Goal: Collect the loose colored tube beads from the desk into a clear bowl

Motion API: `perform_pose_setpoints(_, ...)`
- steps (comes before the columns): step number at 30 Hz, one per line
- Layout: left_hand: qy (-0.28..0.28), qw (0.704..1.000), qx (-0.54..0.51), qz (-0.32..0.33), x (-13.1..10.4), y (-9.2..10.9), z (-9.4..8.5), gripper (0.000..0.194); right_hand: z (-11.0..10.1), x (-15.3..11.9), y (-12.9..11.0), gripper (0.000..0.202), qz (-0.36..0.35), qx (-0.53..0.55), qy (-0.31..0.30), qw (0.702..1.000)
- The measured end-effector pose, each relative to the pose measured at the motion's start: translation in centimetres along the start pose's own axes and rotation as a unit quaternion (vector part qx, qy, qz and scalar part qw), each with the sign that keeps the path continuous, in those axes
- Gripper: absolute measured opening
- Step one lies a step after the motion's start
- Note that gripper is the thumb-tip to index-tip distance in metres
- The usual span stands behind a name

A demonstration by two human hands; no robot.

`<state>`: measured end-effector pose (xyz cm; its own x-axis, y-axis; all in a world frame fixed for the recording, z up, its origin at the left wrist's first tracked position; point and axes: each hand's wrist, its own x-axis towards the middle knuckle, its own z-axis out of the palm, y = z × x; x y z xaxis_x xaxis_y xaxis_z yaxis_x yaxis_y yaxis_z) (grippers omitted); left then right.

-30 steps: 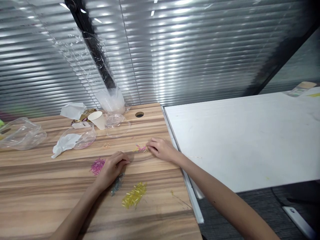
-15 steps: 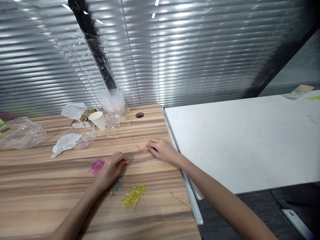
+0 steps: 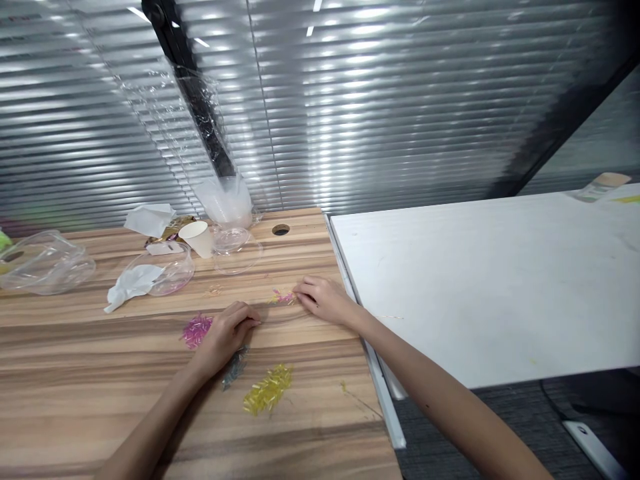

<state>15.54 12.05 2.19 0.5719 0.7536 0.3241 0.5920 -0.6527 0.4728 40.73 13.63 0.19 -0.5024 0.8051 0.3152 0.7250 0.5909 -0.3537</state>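
My left hand [image 3: 230, 337] is closed in a pinch, its wrist resting low over the wooden table. What its fingertips hold is too small to make out. Beside it lies a heap of pink tube beads [image 3: 196, 331], and a grey-blue bead heap [image 3: 234, 368] shows partly from under the hand. Closer to me is a pile of yellow tube beads [image 3: 269, 389]. My right hand [image 3: 323, 299] is also pinched, with its fingertips at the end of a short strand of pink and yellow beads [image 3: 283, 297]. Any thread between the hands is too fine to see.
Behind the hands stand a paper cup [image 3: 197, 239], clear plastic lids [image 3: 237, 252], a stack of plastic cups [image 3: 227, 203] and crumpled tissue [image 3: 133, 287]. A clear plastic container [image 3: 47, 263] is at far left. A thin yellow-tipped wire [image 3: 360, 402] lies near the table's right edge. A white table [image 3: 480, 287] adjoins.
Both hands keep their pinched pose and place over the table. The whole view has shifted very slightly; nothing is picked up or let go.
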Motion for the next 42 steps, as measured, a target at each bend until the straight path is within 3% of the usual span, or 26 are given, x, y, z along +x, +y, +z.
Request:
perform_pose_setpoints(21,-0.018,1.0,0.005,-0.002,-0.1,-0.2,0.1,0.017,-0.3,0.0,-0.2,0.022,0.0,0.001,0.002,1.0)
perform_pose_setpoints(26,0.008,1.0,-0.013,-0.02,-0.1,-0.1,-0.1,0.016,-0.3,0.0,-0.2,0.022,-0.007,-0.007,0.006,1.0)
perform_pose_setpoints(30,0.064,0.993,-0.047,-0.088,0.0,-0.1,-0.5,0.015,-0.1,0.0,-0.1,0.023,-0.01,-0.008,0.007,1.0)
perform_pose_setpoints(37,0.139,0.94,-0.214,-0.227,0.0,-0.3,-1.5,0.025,0.2,-0.1,0.3,0.02,-0.014,-0.007,0.008,1.0)
perform_pose_setpoints(42,0.161,0.847,-0.373,-0.343,0.1,-0.6,-2.8,0.035,0.2,-0.1,0.2,0.02,-0.018,0.004,0.019,1.0)
